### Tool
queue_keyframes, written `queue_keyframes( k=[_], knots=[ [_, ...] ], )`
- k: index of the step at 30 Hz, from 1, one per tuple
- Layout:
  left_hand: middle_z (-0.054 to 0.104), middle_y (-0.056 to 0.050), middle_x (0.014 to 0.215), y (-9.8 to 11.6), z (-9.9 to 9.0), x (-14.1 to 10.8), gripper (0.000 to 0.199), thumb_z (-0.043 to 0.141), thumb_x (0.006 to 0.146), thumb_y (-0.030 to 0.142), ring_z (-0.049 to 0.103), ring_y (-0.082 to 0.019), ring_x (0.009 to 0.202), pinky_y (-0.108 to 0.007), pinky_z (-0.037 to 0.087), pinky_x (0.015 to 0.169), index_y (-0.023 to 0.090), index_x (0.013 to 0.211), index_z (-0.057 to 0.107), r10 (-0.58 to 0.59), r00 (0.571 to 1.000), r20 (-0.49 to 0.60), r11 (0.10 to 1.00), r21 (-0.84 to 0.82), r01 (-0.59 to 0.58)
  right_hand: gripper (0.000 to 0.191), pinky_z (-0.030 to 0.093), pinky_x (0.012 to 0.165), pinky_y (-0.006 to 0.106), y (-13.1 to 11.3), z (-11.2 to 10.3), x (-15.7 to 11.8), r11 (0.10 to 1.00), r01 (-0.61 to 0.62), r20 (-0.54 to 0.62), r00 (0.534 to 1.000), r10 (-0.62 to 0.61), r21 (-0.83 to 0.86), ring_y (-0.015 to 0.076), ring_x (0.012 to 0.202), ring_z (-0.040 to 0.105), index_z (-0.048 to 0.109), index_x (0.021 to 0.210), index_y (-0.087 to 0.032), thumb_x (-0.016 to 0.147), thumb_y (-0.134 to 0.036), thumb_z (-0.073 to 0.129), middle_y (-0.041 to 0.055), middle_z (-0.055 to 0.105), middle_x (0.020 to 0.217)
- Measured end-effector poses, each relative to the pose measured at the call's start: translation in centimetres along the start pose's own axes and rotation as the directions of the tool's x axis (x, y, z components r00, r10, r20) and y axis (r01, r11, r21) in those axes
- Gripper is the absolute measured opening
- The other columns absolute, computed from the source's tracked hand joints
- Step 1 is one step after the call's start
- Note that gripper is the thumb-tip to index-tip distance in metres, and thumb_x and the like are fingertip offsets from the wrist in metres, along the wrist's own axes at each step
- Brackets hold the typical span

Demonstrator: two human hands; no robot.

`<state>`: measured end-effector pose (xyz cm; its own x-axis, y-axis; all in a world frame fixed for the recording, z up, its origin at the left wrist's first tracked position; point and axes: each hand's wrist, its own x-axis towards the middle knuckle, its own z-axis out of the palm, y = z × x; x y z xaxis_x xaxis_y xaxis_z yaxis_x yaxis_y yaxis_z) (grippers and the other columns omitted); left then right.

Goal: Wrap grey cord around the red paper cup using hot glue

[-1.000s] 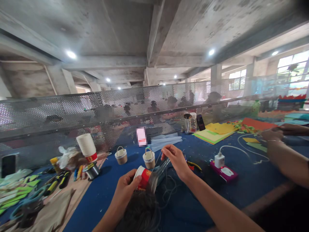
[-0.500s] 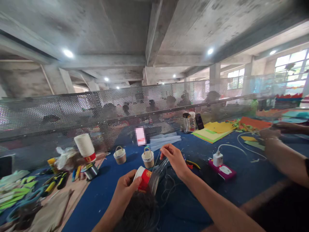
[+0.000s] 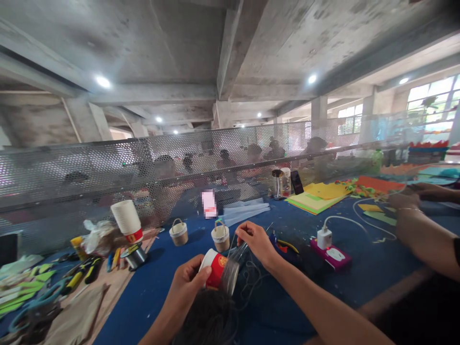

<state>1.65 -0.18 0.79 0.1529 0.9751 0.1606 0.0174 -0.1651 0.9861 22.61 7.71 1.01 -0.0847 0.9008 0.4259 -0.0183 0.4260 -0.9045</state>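
My left hand (image 3: 187,280) is wrapped around a red and white paper cup (image 3: 217,269) that lies tilted on its side in the air. Grey cord (image 3: 230,279) is wound around the cup's right end. Thumb and fingers of my right hand (image 3: 254,239) pinch a thin strand of this cord, just above and right of the cup. A slim grey, shiny thing below those fingers is too blurred to name. Loose loops of cord (image 3: 251,287) hang beneath my right hand. Behind the cup stand two small handled baskets (image 3: 220,238), with pale rims and tan sides.
Stacked paper cups (image 3: 125,218) and a wire spool (image 3: 135,256) stand left, near pliers (image 3: 77,278) and scissors. A purple power strip (image 3: 332,254) with a white charger sits right. Coloured sheets (image 3: 316,199) lie behind it. Another person's arms (image 3: 420,225) work at far right. A perforated screen (image 3: 179,167) bounds the table.
My right hand has dropped slightly and drawn closer to the cup. The cup has turned a little in my left hand, and the cord winding shows more sharply.
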Motion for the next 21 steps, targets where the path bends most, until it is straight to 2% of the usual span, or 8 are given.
queue_keyframes(
  k=[11, 21],
  knots=[
    [0.063, -0.001, 0.062, 0.2, 0.37, -0.17, 0.034, 0.075, 0.071, 0.047, 0.056, -0.013, 0.052, -0.022, 0.044, 0.05, 0.014, 0.075, 0.065, -0.021, 1.0, 0.02, 0.997, -0.069, 0.023, 0.011, 0.046, 0.059, 0.023, -0.06, 0.28, -0.18, 0.998, -0.017, -0.008, 1.0, 0.016, -0.061, 0.0137, 0.056, 0.061, 0.062, 0.073, -0.018, 0.08, -0.024, 0.058, -0.002, 0.062, 0.057],
    [0.065, 0.0, 0.064, 0.31, 0.35, -0.33, 0.029, 0.074, 0.074, 0.042, 0.057, -0.013, 0.053, -0.02, 0.044, 0.05, 0.015, 0.082, 0.068, -0.008, 0.999, -0.046, 0.991, -0.133, 0.002, 0.011, 0.044, 0.057, 0.023, -0.32, 0.07, -0.13, 0.997, -0.01, -0.052, 0.999, 0.005, -0.081, 0.0135, 0.054, 0.06, 0.06, 0.068, -0.018, 0.077, -0.022, 0.058, -0.0027, 0.061, 0.055]
  ],
)
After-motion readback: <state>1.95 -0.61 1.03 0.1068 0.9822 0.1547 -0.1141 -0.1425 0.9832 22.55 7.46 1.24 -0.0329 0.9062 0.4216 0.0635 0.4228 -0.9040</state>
